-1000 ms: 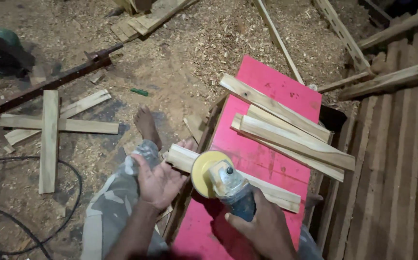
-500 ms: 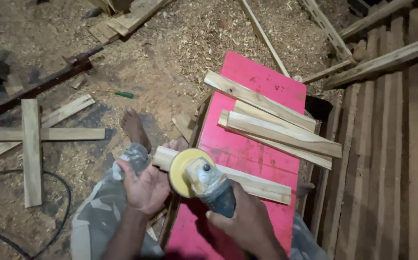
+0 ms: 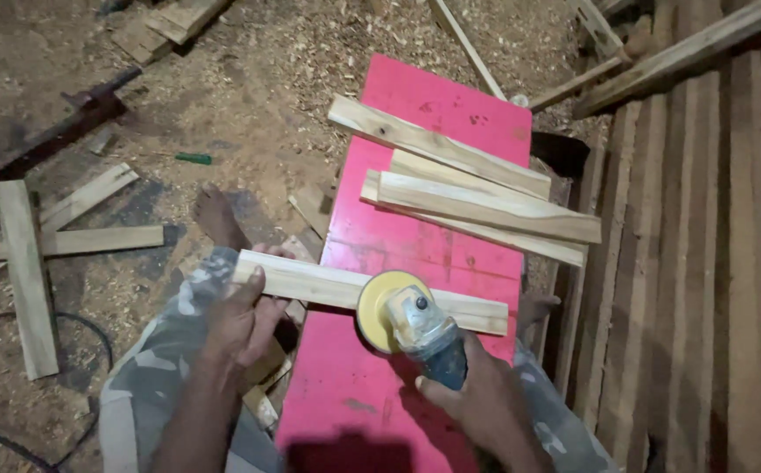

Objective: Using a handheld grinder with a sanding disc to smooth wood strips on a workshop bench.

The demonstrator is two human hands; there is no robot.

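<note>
Left hand is clamped round the end of a wooden slat on the pink bench. Right hand grips the angle grinder, its yellow disc on the slat.

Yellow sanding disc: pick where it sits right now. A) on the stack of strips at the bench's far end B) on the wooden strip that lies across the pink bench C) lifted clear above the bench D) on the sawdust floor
B: the yellow sanding disc rests against the wooden strip lying across the pink bench, with the left hand pinning the strip's end and the right hand holding the grinder.

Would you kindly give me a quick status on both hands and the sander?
Left hand gripping wooden slat end. Right hand holding disc sander, yellow pad on slat. More slats stacked farther along pink bench, apart from the sander.
</note>
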